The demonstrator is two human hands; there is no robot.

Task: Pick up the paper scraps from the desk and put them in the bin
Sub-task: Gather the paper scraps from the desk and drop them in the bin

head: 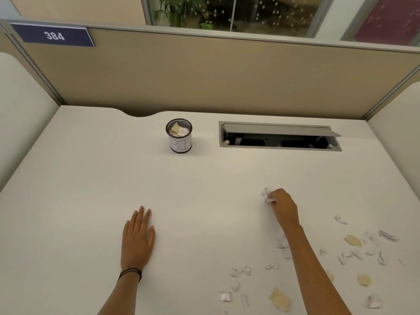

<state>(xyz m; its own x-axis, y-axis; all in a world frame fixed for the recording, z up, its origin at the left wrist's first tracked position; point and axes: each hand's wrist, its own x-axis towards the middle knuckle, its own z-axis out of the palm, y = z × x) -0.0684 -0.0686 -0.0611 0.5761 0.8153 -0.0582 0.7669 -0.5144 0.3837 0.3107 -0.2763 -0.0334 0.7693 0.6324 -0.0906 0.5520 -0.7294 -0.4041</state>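
Note:
A small black mesh bin with a white paper label stands at the back middle of the white desk; paper scraps lie inside it. My right hand grips a crumpled white scrap right of the desk's middle. Several white and tan paper scraps lie scattered on the desk at the lower right, on both sides of my right forearm. My left hand rests flat on the desk, fingers straight, holding nothing.
A grey cable hatch with its lid raised is set into the desk right of the bin. A beige partition with a blue "384" sign closes the back, and low panels stand at both sides.

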